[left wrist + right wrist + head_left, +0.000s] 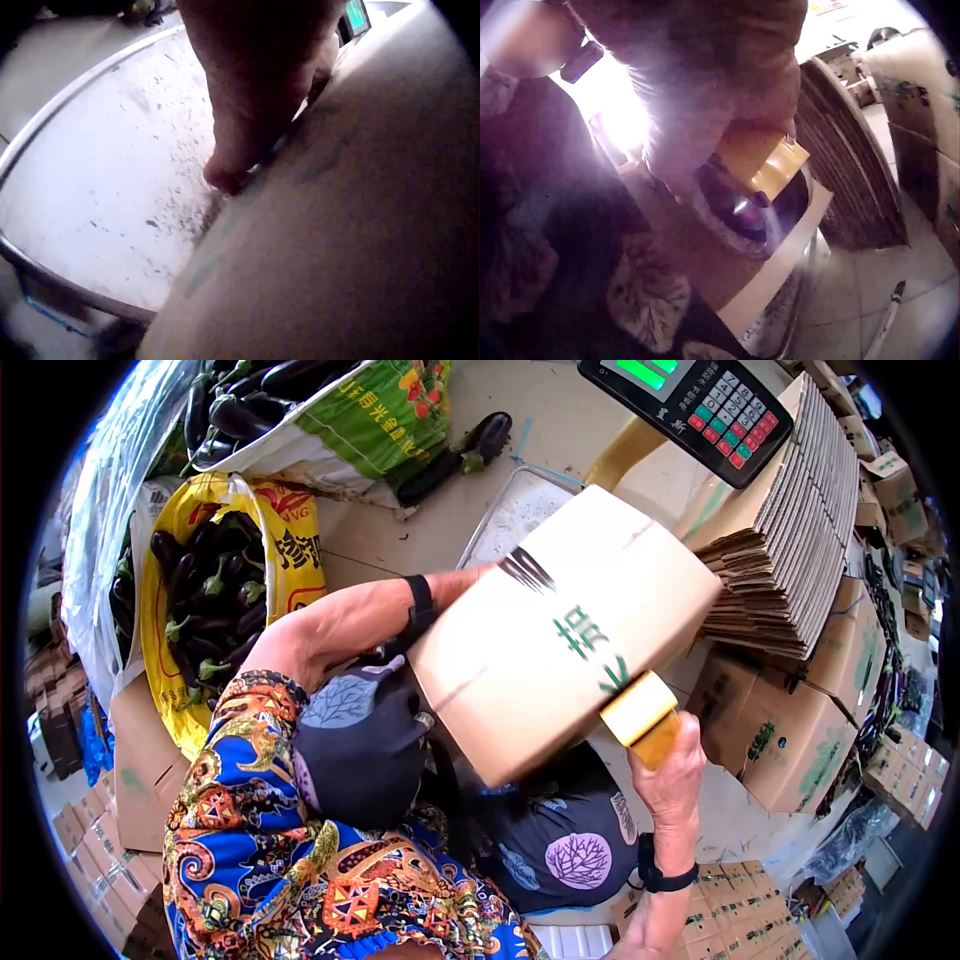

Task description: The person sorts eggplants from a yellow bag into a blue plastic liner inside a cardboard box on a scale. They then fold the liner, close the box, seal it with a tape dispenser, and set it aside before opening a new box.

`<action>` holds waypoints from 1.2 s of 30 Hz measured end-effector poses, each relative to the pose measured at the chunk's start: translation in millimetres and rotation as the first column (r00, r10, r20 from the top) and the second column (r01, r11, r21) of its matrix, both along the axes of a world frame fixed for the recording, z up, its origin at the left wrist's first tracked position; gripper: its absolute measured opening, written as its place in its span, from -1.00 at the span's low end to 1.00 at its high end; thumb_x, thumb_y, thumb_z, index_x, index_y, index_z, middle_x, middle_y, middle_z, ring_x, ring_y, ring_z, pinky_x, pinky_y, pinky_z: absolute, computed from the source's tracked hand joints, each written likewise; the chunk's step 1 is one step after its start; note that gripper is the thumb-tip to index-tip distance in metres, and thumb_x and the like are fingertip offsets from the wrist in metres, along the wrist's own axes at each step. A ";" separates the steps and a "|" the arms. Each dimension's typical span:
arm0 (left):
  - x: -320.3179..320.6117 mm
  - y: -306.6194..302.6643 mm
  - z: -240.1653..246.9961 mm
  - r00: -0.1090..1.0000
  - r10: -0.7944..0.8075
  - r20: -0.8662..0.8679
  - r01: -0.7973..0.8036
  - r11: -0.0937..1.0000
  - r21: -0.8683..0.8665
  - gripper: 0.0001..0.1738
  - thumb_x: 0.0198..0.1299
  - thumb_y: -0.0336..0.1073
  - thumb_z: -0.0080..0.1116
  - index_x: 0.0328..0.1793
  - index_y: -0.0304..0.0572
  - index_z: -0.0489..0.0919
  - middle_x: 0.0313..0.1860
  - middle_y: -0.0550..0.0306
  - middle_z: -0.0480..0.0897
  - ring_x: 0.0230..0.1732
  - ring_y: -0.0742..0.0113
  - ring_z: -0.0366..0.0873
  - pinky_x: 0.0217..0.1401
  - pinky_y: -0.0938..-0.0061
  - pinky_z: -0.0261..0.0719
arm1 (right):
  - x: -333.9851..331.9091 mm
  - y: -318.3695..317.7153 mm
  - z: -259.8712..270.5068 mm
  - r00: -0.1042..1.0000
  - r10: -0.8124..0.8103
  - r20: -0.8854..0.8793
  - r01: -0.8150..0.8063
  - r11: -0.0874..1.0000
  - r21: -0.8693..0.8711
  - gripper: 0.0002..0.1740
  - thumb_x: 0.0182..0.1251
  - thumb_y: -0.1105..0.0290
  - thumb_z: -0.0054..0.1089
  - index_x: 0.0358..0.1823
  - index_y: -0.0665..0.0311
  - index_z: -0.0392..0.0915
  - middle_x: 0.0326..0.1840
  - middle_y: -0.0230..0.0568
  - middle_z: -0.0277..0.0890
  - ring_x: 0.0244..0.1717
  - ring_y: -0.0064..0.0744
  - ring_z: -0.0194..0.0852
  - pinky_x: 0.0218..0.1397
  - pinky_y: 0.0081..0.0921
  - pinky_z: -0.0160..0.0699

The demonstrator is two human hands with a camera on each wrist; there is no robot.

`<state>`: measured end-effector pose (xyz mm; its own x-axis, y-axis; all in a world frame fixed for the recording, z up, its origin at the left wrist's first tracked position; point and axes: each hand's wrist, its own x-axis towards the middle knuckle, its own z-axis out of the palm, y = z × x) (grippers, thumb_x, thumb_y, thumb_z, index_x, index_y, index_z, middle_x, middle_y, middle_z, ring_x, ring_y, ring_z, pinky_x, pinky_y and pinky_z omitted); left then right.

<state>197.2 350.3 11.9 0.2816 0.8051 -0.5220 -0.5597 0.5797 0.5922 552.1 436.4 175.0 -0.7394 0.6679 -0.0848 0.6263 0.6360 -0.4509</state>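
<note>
A closed cardboard box (560,610) with green printing and black strokes lies tilted over the lap in the head view. My left hand (251,97) holds the box's far side, its thumb tip against the cardboard in the left wrist view; the head view hides this hand behind the box. In my right hand (668,770) is a roll of yellow packing tape (645,712), gripped beside the box's near right edge. The right wrist view shows the tape roll (780,169) close over the cardboard.
A scale's keypad display (690,410) stands above a stack of flattened cartons (790,530); its metal tray (510,520) is behind the box. Eggplants (225,580) fill a yellow sack (155,630) on the left. A knife (889,315) lies on the tiles. More cartons (790,730) sit right.
</note>
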 end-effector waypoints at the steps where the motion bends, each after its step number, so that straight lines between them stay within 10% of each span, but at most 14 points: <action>1: -7.2 -0.1 -10.1 1.000 -0.002 0.004 0.002 1.000 0.010 -0.40 0.46 -0.01 0.08 0.48 -0.17 0.39 0.29 0.13 0.58 0.18 0.38 0.58 0.24 0.40 0.59 | -14.0 0.4 10.3 0.999 0.014 0.033 -0.014 1.000 0.014 -0.27 0.07 0.26 0.52 0.16 0.34 0.26 -0.15 0.19 0.49 -0.14 0.31 0.56 -0.10 -0.02 0.59; 7: -75.5 7.6 16.9 0.863 0.118 -0.491 -0.212 0.967 -0.139 -0.26 0.45 0.24 -0.07 0.50 -0.16 0.39 0.37 0.07 0.53 0.37 0.35 0.44 0.39 0.40 0.38 | -116.9 3.8 41.9 0.990 0.113 0.080 -0.116 0.993 0.029 -0.39 0.00 0.34 0.54 -0.03 0.33 0.31 -0.19 0.09 0.47 -0.18 0.16 0.61 -0.16 -0.12 0.67; 11: -69.3 15.7 84.2 0.853 0.100 -0.513 -0.050 0.993 0.111 -0.20 0.52 0.30 -0.34 0.61 -0.13 0.24 0.58 0.04 0.27 0.56 0.31 0.17 0.61 0.42 0.05 | -183.1 6.1 40.1 0.974 0.170 0.152 -0.174 0.985 0.017 -0.35 0.06 0.15 0.56 -0.02 0.35 0.34 -0.21 0.14 0.58 -0.22 0.15 0.70 -0.21 -0.09 0.71; 13: -74.0 25.4 86.5 0.570 0.052 -0.820 0.118 0.982 0.145 -0.18 0.50 0.30 -0.25 0.63 -0.16 0.19 0.56 0.08 0.31 0.55 0.32 0.18 0.58 0.44 0.11 | -210.2 6.2 36.0 0.968 0.187 0.168 -0.191 0.981 0.011 -0.34 0.07 0.13 0.55 0.00 0.37 0.34 -0.19 0.16 0.59 -0.22 0.15 0.71 -0.19 -0.07 0.71; 15: -80.1 34.5 75.9 0.708 0.041 -0.705 0.134 0.972 0.191 -0.21 0.50 0.25 -0.17 0.61 -0.17 0.21 0.50 0.08 0.38 0.45 0.33 0.33 0.50 0.45 0.25 | -221.3 5.9 32.8 0.965 0.192 0.177 -0.198 0.980 0.016 -0.32 0.07 0.12 0.54 0.02 0.38 0.35 -0.18 0.17 0.60 -0.22 0.16 0.71 -0.17 -0.05 0.71; 21: -88.8 29.4 73.1 0.407 0.076 -0.910 0.209 0.962 0.174 -0.22 0.46 0.30 -0.18 0.55 -0.09 0.31 0.37 -0.05 0.52 0.34 0.09 0.48 0.42 0.29 0.38 | -202.9 7.1 40.5 0.958 0.200 0.207 -0.203 0.979 -0.006 -0.26 0.07 0.10 0.53 0.11 0.40 0.34 -0.15 0.18 0.59 -0.21 0.17 0.70 -0.18 -0.06 0.71; 31: -87.7 27.6 76.4 0.455 -0.022 -0.890 0.131 0.991 0.042 -0.13 0.34 0.47 -0.16 0.47 -0.06 0.46 0.18 -0.08 0.66 0.18 0.06 0.61 0.29 0.27 0.51 | -9.7 1.5 -57.5 0.998 0.057 -0.019 -0.057 0.998 -0.018 -0.28 0.07 0.13 0.54 0.11 0.33 0.32 -0.09 0.13 0.52 -0.13 0.22 0.61 -0.12 -0.05 0.67; 36: -91.2 16.1 80.7 0.735 -0.018 -0.678 0.077 0.995 0.057 -0.27 0.44 0.27 -0.07 0.44 -0.17 0.47 0.25 0.12 0.61 0.13 0.39 0.60 0.21 0.40 0.58 | -11.7 -0.4 -141.6 0.997 -0.070 -0.036 0.064 0.985 -0.160 -0.22 -0.04 0.28 0.58 0.15 0.34 0.28 -0.09 0.18 0.50 -0.11 0.29 0.57 -0.08 -0.02 0.63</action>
